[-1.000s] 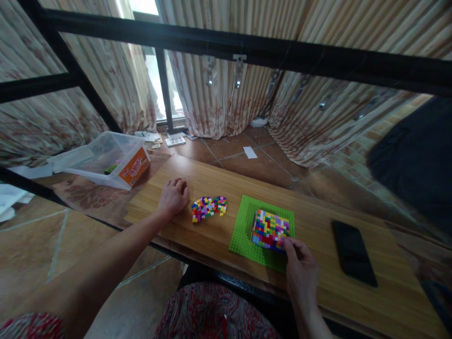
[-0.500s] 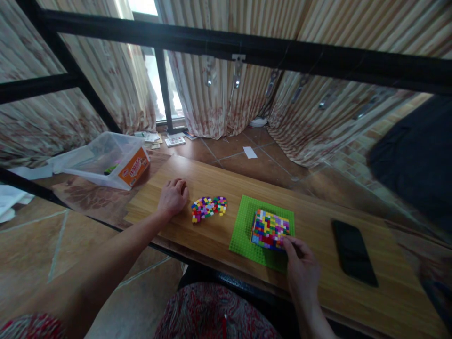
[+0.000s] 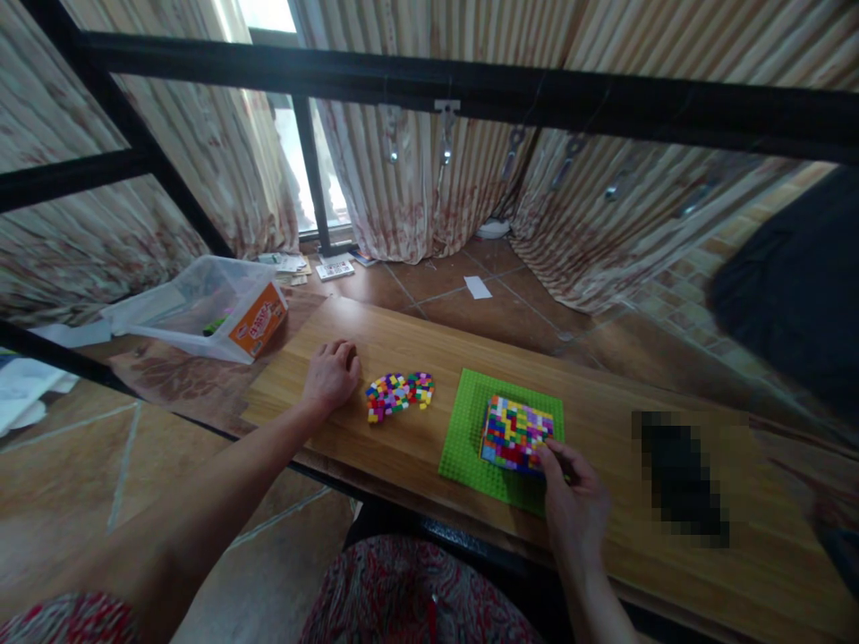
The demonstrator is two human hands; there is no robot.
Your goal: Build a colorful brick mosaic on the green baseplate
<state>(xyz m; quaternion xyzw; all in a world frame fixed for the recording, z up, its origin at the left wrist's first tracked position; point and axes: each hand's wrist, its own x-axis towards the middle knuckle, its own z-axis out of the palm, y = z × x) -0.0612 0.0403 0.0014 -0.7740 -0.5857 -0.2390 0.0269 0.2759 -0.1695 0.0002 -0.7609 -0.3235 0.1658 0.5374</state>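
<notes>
the right hand [image 3: 580,503] touches the four o'clock corner of the brick block [image 3: 511,432] on the green baseplate [image 3: 463,447]; the left hand [image 3: 331,377] lies half-curled, loose bricks [image 3: 389,396] at its three o'clock; i can't tell either grip

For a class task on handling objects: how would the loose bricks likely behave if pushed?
The loose bricks would probably scatter, as they lie loosely spread on the wooden tabletop. Each is likely light, being so small. Their blocky shapes suggest sliding rather than rolling.
</notes>
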